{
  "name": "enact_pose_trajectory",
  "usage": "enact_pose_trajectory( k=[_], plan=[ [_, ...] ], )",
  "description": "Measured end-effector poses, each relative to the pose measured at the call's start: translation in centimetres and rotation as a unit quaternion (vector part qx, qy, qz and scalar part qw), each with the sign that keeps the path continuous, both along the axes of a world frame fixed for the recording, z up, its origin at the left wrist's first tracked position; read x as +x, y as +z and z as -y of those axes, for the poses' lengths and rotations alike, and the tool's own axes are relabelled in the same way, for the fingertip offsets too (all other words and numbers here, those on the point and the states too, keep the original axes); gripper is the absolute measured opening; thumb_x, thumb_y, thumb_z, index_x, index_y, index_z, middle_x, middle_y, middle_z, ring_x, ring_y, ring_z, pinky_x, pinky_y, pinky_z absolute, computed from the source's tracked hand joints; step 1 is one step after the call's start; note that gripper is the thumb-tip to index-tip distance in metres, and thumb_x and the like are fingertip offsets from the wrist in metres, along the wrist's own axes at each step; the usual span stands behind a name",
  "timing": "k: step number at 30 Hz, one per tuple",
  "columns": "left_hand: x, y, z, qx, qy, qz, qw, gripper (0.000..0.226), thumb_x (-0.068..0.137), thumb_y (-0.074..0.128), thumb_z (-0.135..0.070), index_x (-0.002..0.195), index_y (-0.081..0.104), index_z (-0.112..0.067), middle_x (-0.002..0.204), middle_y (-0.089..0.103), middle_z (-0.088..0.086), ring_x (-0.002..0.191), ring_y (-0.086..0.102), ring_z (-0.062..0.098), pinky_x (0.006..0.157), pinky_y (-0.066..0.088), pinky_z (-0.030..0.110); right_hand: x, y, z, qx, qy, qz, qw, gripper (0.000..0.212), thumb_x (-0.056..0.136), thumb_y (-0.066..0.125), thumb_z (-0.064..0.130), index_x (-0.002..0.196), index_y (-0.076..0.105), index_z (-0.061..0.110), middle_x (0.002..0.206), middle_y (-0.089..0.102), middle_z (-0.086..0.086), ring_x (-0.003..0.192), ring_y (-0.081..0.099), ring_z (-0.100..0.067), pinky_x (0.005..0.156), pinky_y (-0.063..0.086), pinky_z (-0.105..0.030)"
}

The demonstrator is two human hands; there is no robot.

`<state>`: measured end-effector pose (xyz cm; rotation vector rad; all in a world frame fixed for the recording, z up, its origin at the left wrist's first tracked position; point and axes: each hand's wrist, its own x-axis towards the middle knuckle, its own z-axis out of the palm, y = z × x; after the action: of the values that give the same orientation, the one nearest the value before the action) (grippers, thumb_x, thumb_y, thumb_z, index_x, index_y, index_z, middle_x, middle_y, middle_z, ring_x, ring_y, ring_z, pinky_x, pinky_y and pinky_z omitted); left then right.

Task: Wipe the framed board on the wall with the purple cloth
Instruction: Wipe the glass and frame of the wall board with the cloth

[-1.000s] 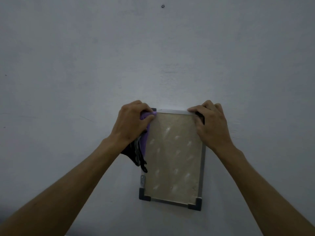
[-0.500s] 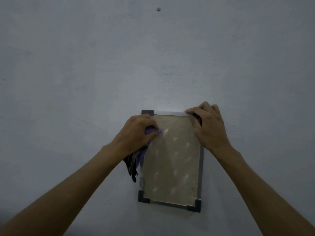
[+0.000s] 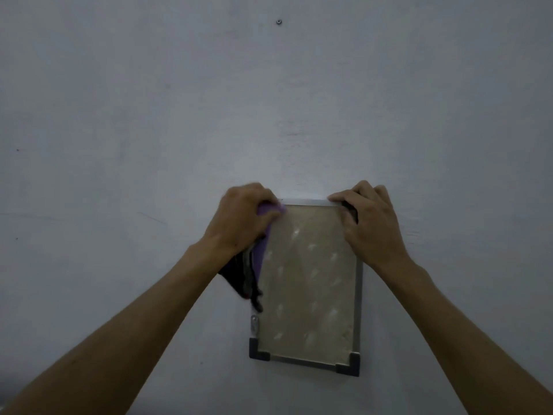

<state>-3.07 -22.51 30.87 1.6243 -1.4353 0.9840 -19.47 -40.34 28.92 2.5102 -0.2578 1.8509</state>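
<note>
The framed board (image 3: 308, 283) hangs low on the pale wall, a beige panel in a thin metal frame with dark corner caps. My left hand (image 3: 242, 218) grips the purple cloth (image 3: 263, 235) and presses it against the board's top left corner; the cloth's dark end hangs down beside the left frame edge. My right hand (image 3: 368, 223) holds the board's top right corner, fingers curled over the frame. Both top corners are hidden by my hands.
A small screw or nail (image 3: 279, 22) sits in the wall high above the board. A small metal clip (image 3: 254, 323) is on the board's left frame edge near the bottom. The wall (image 3: 119, 115) around the board is bare.
My left hand with the cloth slid down the board's upper left, then back up to the top left corner. My right hand stayed on the top right corner.
</note>
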Motion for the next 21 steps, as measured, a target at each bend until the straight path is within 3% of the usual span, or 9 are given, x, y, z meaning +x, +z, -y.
enact_pose_trajectory(
  k=[2, 7, 9, 12, 17, 21],
  plan=[
    [0.0, 0.1, 0.1, -0.061, -0.015, -0.051, 0.997, 0.01, 0.084, 0.08, -0.03, 0.089, 0.08, -0.021, 0.085, 0.072, -0.009, 0.077, 0.064, 0.003, 0.074, 0.051, 0.016, 0.1, 0.1, -0.1, -0.002, -0.003, -0.005, 1.0, 0.021, 0.094, 0.058, 0.013, 0.111, 0.069, 0.018, 0.094, 0.052, 0.005, 0.092, 0.04, -0.013, 0.08, 0.047, -0.041],
    [-0.7, -0.7, 0.6, 0.14, -0.009, 0.027, 0.99, 0.012, 0.084, 0.078, -0.029, 0.093, 0.08, -0.021, 0.088, 0.071, -0.008, 0.078, 0.061, 0.005, 0.078, 0.056, 0.03, -0.1, 0.1, 0.1, -0.003, -0.004, -0.004, 1.0, 0.022, 0.094, 0.058, 0.012, 0.111, 0.069, 0.017, 0.094, 0.051, 0.006, 0.092, 0.041, -0.013, 0.08, 0.048, -0.042],
    [-0.6, -0.2, 0.6, 0.085, 0.007, 0.039, 0.996, 0.011, 0.087, 0.076, -0.031, 0.093, 0.079, -0.021, 0.088, 0.069, -0.009, 0.077, 0.061, 0.005, 0.076, 0.055, 0.027, 0.0, 0.0, 0.0, -0.003, -0.005, 0.001, 1.0, 0.021, 0.094, 0.057, 0.012, 0.111, 0.069, 0.018, 0.093, 0.05, 0.007, 0.092, 0.041, -0.013, 0.079, 0.048, -0.042],
    [-0.4, 0.3, 0.6, -0.044, -0.003, -0.022, 0.999, 0.009, 0.086, 0.078, -0.028, 0.09, 0.079, -0.02, 0.086, 0.07, -0.008, 0.076, 0.063, 0.006, 0.074, 0.052, 0.021, 0.1, 0.1, -0.1, -0.002, -0.007, 0.004, 1.0, 0.021, 0.094, 0.057, 0.012, 0.11, 0.069, 0.018, 0.092, 0.049, 0.008, 0.091, 0.039, -0.011, 0.08, 0.048, -0.041],
    [-1.0, 0.0, 1.2, 0.128, 0.008, -0.004, 0.992, 0.009, 0.082, 0.08, -0.029, 0.089, 0.08, -0.025, 0.084, 0.066, -0.015, 0.077, 0.059, 0.001, 0.08, 0.057, 0.029, 0.0, 0.0, 0.2, -0.005, -0.007, 0.005, 1.0, 0.021, 0.094, 0.058, 0.012, 0.111, 0.069, 0.018, 0.093, 0.049, 0.007, 0.092, 0.038, -0.01, 0.08, 0.047, -0.04],
    [-1.2, -0.9, 1.2, -0.004, 0.016, -0.043, 0.999, 0.012, 0.084, 0.078, -0.033, 0.091, 0.08, -0.023, 0.085, 0.072, -0.008, 0.077, 0.063, 0.006, 0.076, 0.055, 0.025, 0.1, -0.1, 0.0, -0.004, -0.009, 0.008, 1.0, 0.021, 0.094, 0.058, 0.011, 0.11, 0.069, 0.018, 0.093, 0.048, 0.008, 0.092, 0.036, -0.009, 0.08, 0.048, -0.04]
  ],
)
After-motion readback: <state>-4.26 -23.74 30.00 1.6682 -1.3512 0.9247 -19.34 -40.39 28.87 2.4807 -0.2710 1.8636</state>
